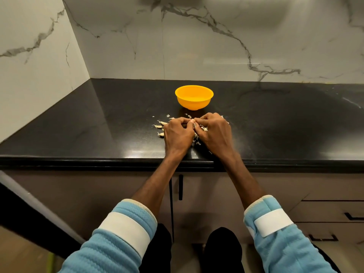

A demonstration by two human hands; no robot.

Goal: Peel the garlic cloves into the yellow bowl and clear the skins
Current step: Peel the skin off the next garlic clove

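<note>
hands: my left hand (178, 133) and right hand (213, 132) both pinch one garlic clove (193, 123) (fingertips curled in)
yellow bowl (194, 103): just behind them on the black counter (78, 134)
skins (197, 143): scattered under my hands

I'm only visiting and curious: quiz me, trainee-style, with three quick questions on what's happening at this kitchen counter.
1. True or false: the round yellow plastic bowl stands on the glossy black counter beyond the left hand and right hand, touching neither.
2. What do the two hands pinch between them? A) a small pale garlic clove B) a steel knife C) a wooden spoon
3. Fill in: the loose unpeeled cloves lie to the ___ of the left hand.
Key: 1 true; 2 A; 3 left.
</note>
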